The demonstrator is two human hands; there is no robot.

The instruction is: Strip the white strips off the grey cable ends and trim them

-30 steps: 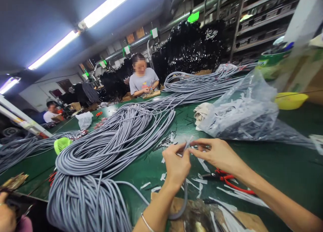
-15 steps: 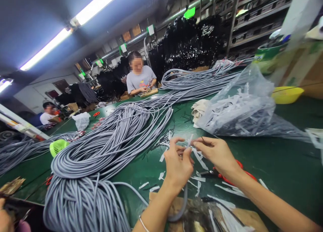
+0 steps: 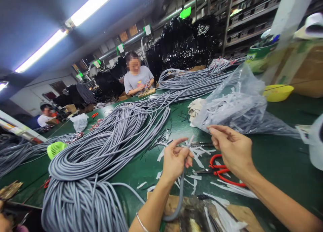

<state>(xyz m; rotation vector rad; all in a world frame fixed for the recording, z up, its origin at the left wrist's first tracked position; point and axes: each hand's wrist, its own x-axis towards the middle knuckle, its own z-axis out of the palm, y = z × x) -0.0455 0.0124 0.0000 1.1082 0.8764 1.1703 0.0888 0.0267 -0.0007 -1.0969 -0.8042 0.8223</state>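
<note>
My left hand (image 3: 175, 161) is closed around a grey cable (image 3: 181, 193) near its end. The white tip of the cable sticks up past the fingers, and its length bends down past my wrist. My right hand (image 3: 234, 151) is apart from the cable, to its right, with thumb and forefinger pinched together. Whatever is in that pinch, if anything, is too small to make out. Below the right hand lie red-handled scissors (image 3: 217, 173). White strip scraps (image 3: 199, 162) are scattered on the green table (image 3: 141, 168) between and beneath my hands.
Large coils of grey cable (image 3: 83, 154) cover the left side. A clear plastic bag of white scraps (image 3: 234, 107) lies beyond my right hand, beside a yellow bowl (image 3: 277, 92). A co-worker (image 3: 138, 78) sits across the table. Brown cardboard (image 3: 248, 217) lies in front of me.
My right hand has moved away from the cable's end, rightward and slightly up, uncovering the scissors. My left hand still holds the cable. The view has shifted slightly.
</note>
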